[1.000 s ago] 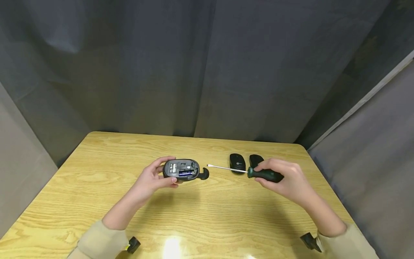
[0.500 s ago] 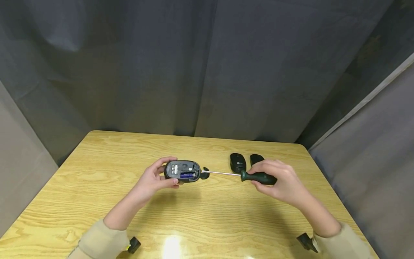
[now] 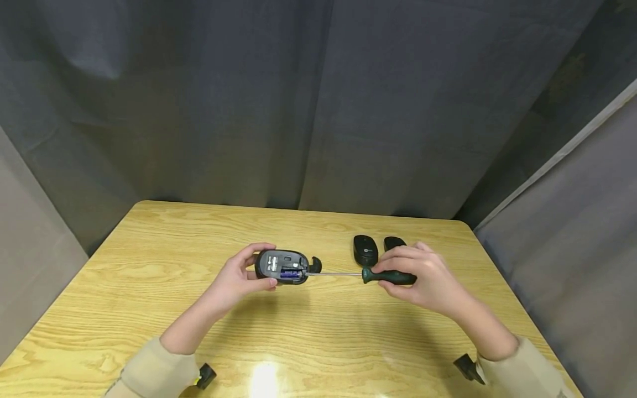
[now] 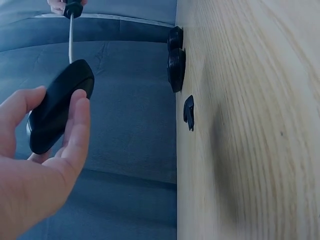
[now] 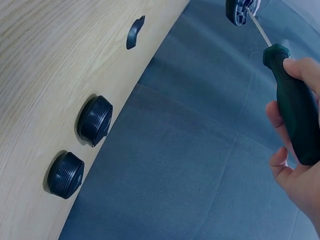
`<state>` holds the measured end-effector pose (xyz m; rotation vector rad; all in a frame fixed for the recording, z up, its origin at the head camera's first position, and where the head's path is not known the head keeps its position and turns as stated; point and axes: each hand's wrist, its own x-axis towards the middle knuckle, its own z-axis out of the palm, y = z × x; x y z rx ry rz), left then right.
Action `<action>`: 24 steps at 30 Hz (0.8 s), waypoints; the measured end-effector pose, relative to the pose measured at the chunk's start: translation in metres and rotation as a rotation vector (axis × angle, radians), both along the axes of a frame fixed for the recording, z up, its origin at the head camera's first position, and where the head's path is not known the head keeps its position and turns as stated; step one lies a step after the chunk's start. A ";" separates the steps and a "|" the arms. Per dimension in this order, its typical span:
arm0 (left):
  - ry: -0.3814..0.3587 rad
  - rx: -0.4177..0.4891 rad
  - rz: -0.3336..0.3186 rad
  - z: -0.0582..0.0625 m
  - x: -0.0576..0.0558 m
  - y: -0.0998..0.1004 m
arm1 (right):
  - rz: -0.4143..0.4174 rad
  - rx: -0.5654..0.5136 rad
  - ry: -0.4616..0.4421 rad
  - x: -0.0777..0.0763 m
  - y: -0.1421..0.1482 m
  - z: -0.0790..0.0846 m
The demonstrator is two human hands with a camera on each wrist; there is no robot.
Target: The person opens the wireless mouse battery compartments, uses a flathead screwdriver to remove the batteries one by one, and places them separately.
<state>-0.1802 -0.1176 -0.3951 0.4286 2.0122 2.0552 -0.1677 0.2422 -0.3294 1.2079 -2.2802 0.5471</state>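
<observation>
My left hand (image 3: 238,283) holds a black computer mouse (image 3: 271,260) by its sides above the table, underside turned toward the head camera. A blue battery (image 3: 290,273) lies in its uncovered compartment. My right hand (image 3: 423,275) grips the dark green handle of a screwdriver (image 3: 393,277), which points left. The screwdriver's tip is at the battery's right end, at the mouse's edge. In the right wrist view, the shaft (image 5: 259,27) reaches into the mouse's end (image 5: 237,11). Below the mouse, a small curved black cover (image 4: 189,112) lies on the table.
Two more black mice, one nearer (image 3: 365,250) and one partly hidden behind my right hand (image 3: 393,242), rest on the wooden table (image 3: 199,221). Grey curtains (image 3: 239,110) hang behind the table's far edge.
The screwdriver has moved left with my right hand, its tip going from apart from the mouse to the battery's end. The mouse has shifted slightly right and down.
</observation>
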 end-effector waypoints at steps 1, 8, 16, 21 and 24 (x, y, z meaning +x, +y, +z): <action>0.003 -0.009 0.004 0.000 0.000 0.000 | 0.002 0.004 0.011 0.000 -0.001 0.000; 0.031 -0.093 0.037 0.002 0.000 0.001 | 0.016 0.016 0.065 -0.001 -0.007 0.002; 0.043 -0.123 0.048 0.003 0.002 0.001 | 0.012 0.040 0.017 -0.003 -0.008 0.001; 0.047 -0.125 0.050 0.004 0.002 0.001 | 0.032 0.041 0.032 -0.004 -0.009 0.001; 0.055 -0.136 0.054 0.005 0.003 0.001 | 0.042 0.035 0.059 -0.004 -0.011 0.003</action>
